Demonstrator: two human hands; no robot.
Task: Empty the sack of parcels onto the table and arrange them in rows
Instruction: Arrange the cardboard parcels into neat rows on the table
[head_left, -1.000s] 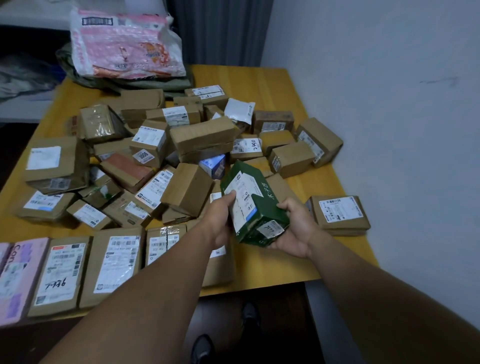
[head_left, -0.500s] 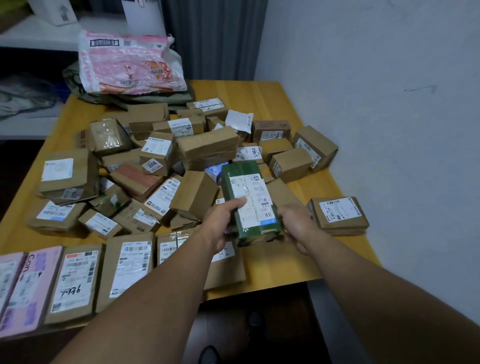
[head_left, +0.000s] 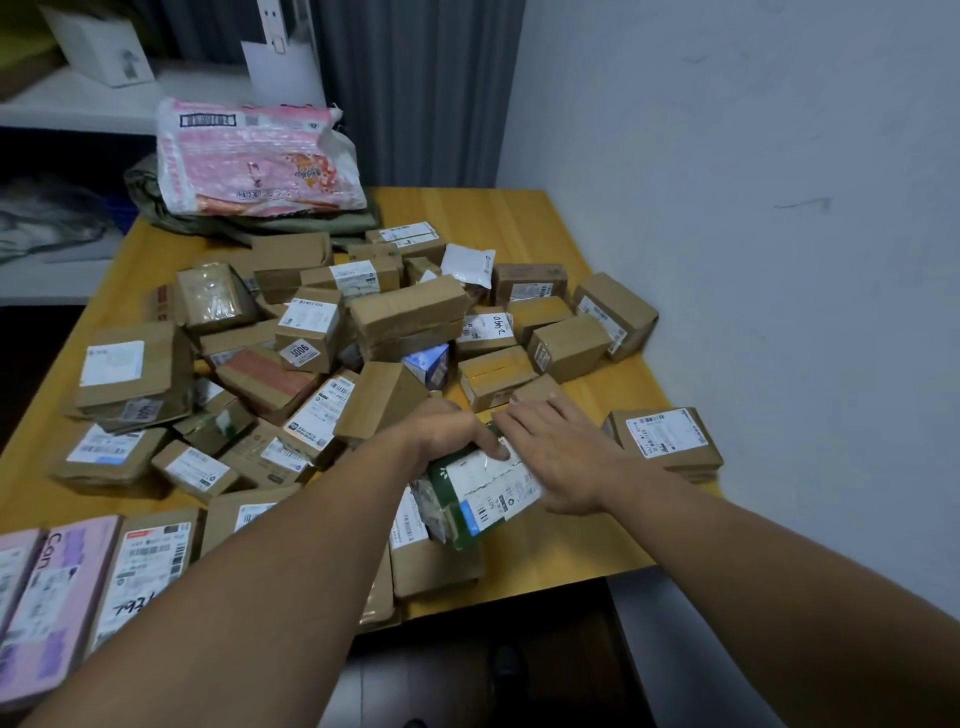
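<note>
We have lowered the green box (head_left: 488, 493) from mid-air to the desk (head_left: 571, 540), label up, ending the front row (head_left: 145, 566). Our left hand (head_left: 447, 431) grips its far end with curled fingers, and our right hand (head_left: 566, 457) presses flat, fingers straight. It is a glossy, rectangular, taped card box.

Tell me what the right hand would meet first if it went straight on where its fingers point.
Probably the left hand, gripping the far end of the green rectangular box with a white label. The right hand lies flat on that box, fingertips pointing left, close to the left hand; exact depth unclear.
</note>
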